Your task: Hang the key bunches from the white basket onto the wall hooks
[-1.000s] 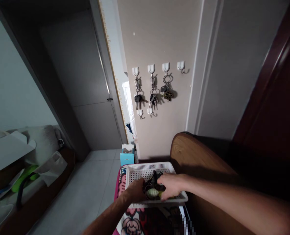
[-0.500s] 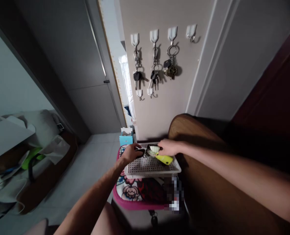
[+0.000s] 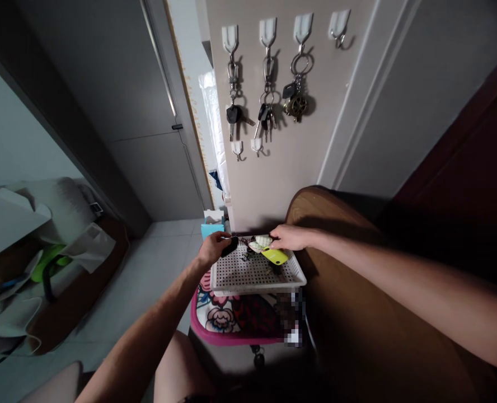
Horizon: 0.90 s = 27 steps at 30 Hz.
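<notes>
A white perforated basket (image 3: 252,275) stands on a stool with a floral cushion (image 3: 227,316). My left hand (image 3: 213,248) is closed round a black key fob (image 3: 230,245) just above the basket's far left corner. My right hand (image 3: 289,237) pinches a keyring with a pale charm (image 3: 261,243) and a yellow-green tag (image 3: 275,256) over the basket's far side. Small dark bits lie in the basket. On the beige wall above, three bunches of keys (image 3: 267,115) hang from white hooks (image 3: 268,31).
One top hook (image 3: 338,25) at the right and two small lower hooks (image 3: 245,147) are bare. A brown rounded armrest (image 3: 341,263) lies under my right arm. A blue tissue box (image 3: 212,224) sits on the tiled floor. Clutter lies at the left.
My view has tilted down and drawn closer to the wall. Both hands have lifted out of the basket, the left with the black fob, the right with the charm and yellow tag.
</notes>
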Tool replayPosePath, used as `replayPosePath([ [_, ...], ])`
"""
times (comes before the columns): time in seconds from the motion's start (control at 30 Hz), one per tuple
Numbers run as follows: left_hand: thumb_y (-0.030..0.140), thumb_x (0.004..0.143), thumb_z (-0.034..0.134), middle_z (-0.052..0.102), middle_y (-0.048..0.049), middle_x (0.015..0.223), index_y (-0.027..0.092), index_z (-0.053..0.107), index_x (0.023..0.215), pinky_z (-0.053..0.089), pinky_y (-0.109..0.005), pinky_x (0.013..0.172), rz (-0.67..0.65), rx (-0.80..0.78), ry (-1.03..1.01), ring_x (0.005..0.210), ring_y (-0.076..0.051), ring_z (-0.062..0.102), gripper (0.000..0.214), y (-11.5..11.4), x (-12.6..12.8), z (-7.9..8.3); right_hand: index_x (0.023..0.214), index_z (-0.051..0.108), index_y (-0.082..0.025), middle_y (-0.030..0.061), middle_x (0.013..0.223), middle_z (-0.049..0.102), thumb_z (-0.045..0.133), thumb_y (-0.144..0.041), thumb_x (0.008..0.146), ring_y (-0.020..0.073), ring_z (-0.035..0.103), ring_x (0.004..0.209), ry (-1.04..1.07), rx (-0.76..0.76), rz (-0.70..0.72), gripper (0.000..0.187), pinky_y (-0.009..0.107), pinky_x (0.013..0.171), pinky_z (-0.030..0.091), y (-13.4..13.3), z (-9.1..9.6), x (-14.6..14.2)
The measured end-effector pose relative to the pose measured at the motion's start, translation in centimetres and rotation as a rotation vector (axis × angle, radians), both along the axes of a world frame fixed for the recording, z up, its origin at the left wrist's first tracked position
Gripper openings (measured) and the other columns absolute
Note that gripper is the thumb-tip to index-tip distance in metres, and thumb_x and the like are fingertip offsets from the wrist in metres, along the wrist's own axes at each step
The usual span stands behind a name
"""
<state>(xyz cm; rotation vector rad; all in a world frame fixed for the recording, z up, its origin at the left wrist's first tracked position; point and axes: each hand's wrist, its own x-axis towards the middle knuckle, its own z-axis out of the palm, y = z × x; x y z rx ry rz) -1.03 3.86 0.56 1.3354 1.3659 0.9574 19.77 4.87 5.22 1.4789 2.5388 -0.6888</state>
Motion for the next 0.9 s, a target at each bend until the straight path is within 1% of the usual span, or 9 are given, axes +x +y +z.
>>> replayPosePath([
  [0.1,0.016,0.058,0.049,0.050,0.0037,0.049,0.012,0.051,0.076,0.034,-0.017,0.041,-0.109,-0.005,0.195,0.042,-0.005,0.044,0.019,-0.1,-0.3,-0.4,0.065,0.052,-0.012,0.0030,0.066,0.055,0.036,-0.024,0.067,0.0072,0.048,0.051,0.114,-0.156,-0.014,0.020,0.018,0.045,0.031,0.0,-0.1,0.0],
  [0.2,0.014,0.058,0.046,0.053,0.0010,0.055,0.012,0.052,0.077,0.037,-0.019,0.048,-0.152,0.074,0.399,0.049,-0.007,0.046,0.020,-0.6,0.0,-0.6,0.064,0.053,-0.013,0.0027,0.062,0.055,0.036,-0.024,0.068,0.0074,0.049,0.051,0.161,-0.117,-0.030,0.021,0.018,0.045,0.031,0.1,0.0,-0.2],
  [0.37,0.014,0.049,0.056,0.049,-0.0065,0.098,0.014,0.039,0.103,0.038,-0.021,0.067,-0.278,0.321,0.348,0.080,-0.012,0.046,0.057,-1.8,2.4,0.6,0.072,0.055,-0.014,0.0014,0.061,0.054,0.038,-0.030,0.068,0.0077,0.046,0.051,0.270,-0.092,-0.002,0.024,0.018,0.044,0.029,-0.3,0.2,-0.9],
  [0.43,0.015,0.050,0.056,0.051,-0.0044,0.095,0.015,0.041,0.102,0.038,-0.020,0.067,-0.359,0.330,0.328,0.078,-0.011,0.047,0.054,-1.9,3.3,1.0,0.082,0.054,-0.015,0.0020,0.070,0.056,0.037,-0.034,0.069,0.0070,0.046,0.052,0.358,-0.191,-0.016,0.028,0.018,0.046,0.031,-0.5,0.1,-1.1],
  [0.5,0.016,0.054,0.052,0.055,-0.0014,0.080,0.015,0.048,0.094,0.039,-0.019,0.063,-0.349,0.271,0.384,0.068,-0.010,0.049,0.040,-1.8,3.4,1.1,0.088,0.052,-0.015,0.0038,0.078,0.055,0.033,-0.035,0.071,0.0068,0.047,0.054,0.399,-0.225,-0.059,0.032,0.019,0.047,0.033,-0.3,0.0,-0.9],
  [0.57,0.017,0.055,0.050,0.056,0.0000,0.070,0.014,0.052,0.086,0.039,-0.019,0.059,-0.265,0.209,0.470,0.062,-0.009,0.048,0.032,-1.6,2.8,1.0,0.084,0.054,-0.014,0.0046,0.076,0.056,0.035,-0.032,0.070,0.0083,0.048,0.056,0.335,-0.095,-0.077,0.029,0.020,0.049,0.033,0.0,-0.4,-0.4],
  [0.67,0.018,0.056,0.048,0.056,-0.0011,0.067,0.012,0.054,0.081,0.038,-0.018,0.056,-0.149,0.179,0.569,0.061,-0.010,0.049,0.026,-1.2,1.5,0.6,0.074,0.058,-0.017,0.0028,0.067,0.056,0.044,-0.020,0.062,0.0121,0.049,0.061,0.104,0.138,0.015,0.018,0.023,0.055,0.034,0.0,-1.8,0.3],
  [0.77,0.017,0.058,0.044,0.057,-0.0032,0.072,0.013,0.051,0.087,0.037,-0.019,0.057,-0.091,0.200,0.647,0.064,-0.011,0.050,0.030,-1.2,0.6,0.4,0.071,0.058,-0.018,0.0039,0.072,0.055,0.050,-0.012,0.051,0.0170,0.048,0.070,-0.080,0.263,0.124,0.022,0.032,0.067,0.031,-1.1,-4.1,0.6],
  [0.9,0.013,0.059,0.041,0.056,-0.0056,0.079,0.015,0.046,0.096,0.037,-0.022,0.062,-0.062,0.248,0.793,0.071,-0.014,0.050,0.038,-1.4,0.4,0.0,0.067,0.057,-0.017,0.0062,0.077,0.052,0.049,-0.007,0.048,0.0193,0.047,0.076,-0.133,0.397,0.133,0.023,0.037,0.075,0.025,-2.4,-5.8,0.3],
])
